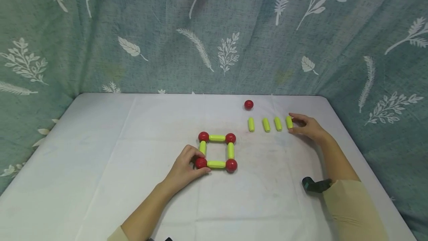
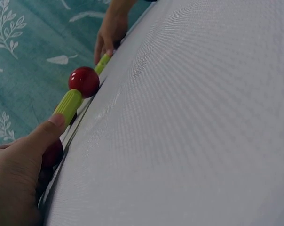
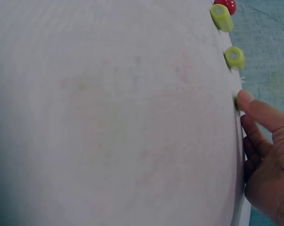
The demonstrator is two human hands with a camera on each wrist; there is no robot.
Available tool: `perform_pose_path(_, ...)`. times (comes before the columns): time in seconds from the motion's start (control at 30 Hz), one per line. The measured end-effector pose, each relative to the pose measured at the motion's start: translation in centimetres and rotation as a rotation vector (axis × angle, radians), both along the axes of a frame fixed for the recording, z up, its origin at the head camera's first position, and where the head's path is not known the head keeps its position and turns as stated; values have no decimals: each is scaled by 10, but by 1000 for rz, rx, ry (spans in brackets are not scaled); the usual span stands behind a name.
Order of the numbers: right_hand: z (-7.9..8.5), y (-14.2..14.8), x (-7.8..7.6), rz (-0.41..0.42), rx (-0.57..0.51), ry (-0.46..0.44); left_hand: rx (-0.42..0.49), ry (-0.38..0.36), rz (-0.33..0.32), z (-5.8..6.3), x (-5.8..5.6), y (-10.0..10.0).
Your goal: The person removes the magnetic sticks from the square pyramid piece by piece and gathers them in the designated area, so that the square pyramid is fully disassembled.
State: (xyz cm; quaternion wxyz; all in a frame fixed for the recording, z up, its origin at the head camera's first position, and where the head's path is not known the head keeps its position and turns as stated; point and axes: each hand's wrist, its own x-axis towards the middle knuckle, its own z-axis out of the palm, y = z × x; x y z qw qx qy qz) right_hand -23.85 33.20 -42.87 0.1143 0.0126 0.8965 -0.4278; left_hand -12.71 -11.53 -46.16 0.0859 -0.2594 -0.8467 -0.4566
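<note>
A flat square of red balls and yellow-green magnetic rods lies on the table. My left hand holds its near left corner, fingers and thumb about the red ball there. In the left wrist view the thumb lies on a ridged rod that ends in a red ball. Farther right, my right hand pinches the rightmost loose rod between thumb and fingers. The thumb covers most of a rod in the right wrist view.
Three more loose rods lie in a row left of the right hand. A single red ball sits behind them, near the far edge of the white-covered table. A leaf-patterned green cloth hangs behind.
</note>
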Motion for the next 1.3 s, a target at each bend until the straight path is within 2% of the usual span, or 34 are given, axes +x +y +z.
perform_pose_path(0.13, -2, 3, 6, -26, 9, 44, -8, -24, 3, 1, 1, 1)
perform_pose_path(0.3, -5, 4, 18, -73, -74, 135, -27, -44, -13, 3, 2, 0)
perform_pose_path(0.53, -10, -7, 40, -168, -197, 348, -17, -39, -30, 4, 3, 0)
perform_pose_path(0.63, -10, -14, 46, -182, -265, 402, -25, -28, -31, 3, 3, 0)
perform_pose_path(0.83, -9, -38, 56, -137, -355, 402, -37, -46, -39, 5, 4, 1)
perform_pose_path(1.03, -10, -75, 63, -39, -453, 354, -71, -59, -28, 5, 4, 2)
perform_pose_path(1.3, -15, -123, 72, 139, -462, 230, -136, 51, -7, 0, 4, 2)
